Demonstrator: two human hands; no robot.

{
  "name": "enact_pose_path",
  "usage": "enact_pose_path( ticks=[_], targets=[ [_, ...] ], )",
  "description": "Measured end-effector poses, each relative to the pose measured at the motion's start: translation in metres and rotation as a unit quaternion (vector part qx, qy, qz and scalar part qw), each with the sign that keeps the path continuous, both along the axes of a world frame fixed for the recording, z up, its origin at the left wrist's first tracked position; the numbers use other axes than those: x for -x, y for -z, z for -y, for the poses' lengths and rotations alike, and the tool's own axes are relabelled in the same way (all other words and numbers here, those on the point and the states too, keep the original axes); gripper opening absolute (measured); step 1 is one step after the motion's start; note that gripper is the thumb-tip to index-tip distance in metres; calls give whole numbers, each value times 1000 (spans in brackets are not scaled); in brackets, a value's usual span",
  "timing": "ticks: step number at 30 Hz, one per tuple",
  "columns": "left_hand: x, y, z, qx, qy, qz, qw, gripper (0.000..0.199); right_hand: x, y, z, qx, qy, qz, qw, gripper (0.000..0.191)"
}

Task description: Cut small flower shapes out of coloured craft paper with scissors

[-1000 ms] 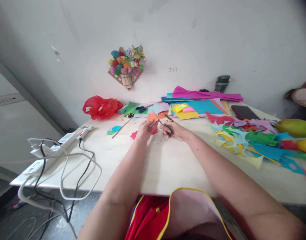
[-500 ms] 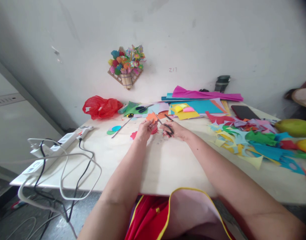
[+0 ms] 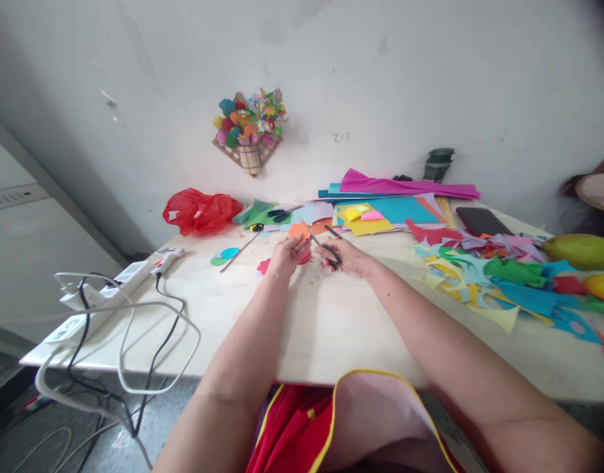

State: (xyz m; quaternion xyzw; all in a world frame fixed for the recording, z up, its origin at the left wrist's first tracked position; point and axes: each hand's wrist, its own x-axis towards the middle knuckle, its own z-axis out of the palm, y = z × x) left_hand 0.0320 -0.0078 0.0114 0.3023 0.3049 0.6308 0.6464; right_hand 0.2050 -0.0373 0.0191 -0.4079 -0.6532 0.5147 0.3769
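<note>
Between the fingertips of my left hand point(image 3: 285, 255) is an orange paper flower point(image 3: 298, 230) with a scalloped edge. Held in my right hand point(image 3: 349, 257) is a pair of scissors point(image 3: 334, 257) with dark handles, its blade pointing up and left beside the orange paper. Under and between the hands lies a red round piece point(image 3: 304, 253), partly hidden by my left fingers. A pink-red paper flower point(image 3: 263, 266) rests on the table just left of my left wrist. Tiny paper bits are scattered below the scissors.
Paper sheets point(image 3: 410, 210), dark scissors point(image 3: 282, 214) and a red plastic bag point(image 3: 200, 211) line the back. Paper scraps point(image 3: 523, 295), a phone point(image 3: 483, 221) and a green-yellow fruit point(image 3: 586, 251) are at right. A power strip point(image 3: 102, 299) with loose cables is at left.
Almost nothing differs. The scissors and my right hand have shifted very slightly beside the orange paper flower; my left hand keeps its place.
</note>
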Motion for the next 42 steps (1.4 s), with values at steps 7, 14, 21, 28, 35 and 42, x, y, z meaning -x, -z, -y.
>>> enact_pose_path(
  ticks=[7, 14, 21, 28, 35, 42],
  targets=[
    [0, 0, 0, -1, -7, -6, 1000, 14, 0, -7, 5, 5, 18, -26, 999, 31],
    [9, -2, -2, -18, -7, -10, 1000, 18, -18, -12, -1, 8, -14, -7, 1000, 32],
    [21, -3, 0, -59, 39, -39, 997, 18, -41, -23, 3, 4, -83, 70, 994, 29],
    [18, 1, -3, -29, 31, -40, 998, 18, -38, -18, -1, -7, -74, 102, 992, 33],
    [10, -1, 1, -2, 47, -35, 998, 14, -18, -23, 7, 10, -42, 101, 994, 30],
    [19, -2, -2, -4, 51, -46, 998, 15, -30, -22, 4, -1, -66, 101, 993, 31]
  ],
)
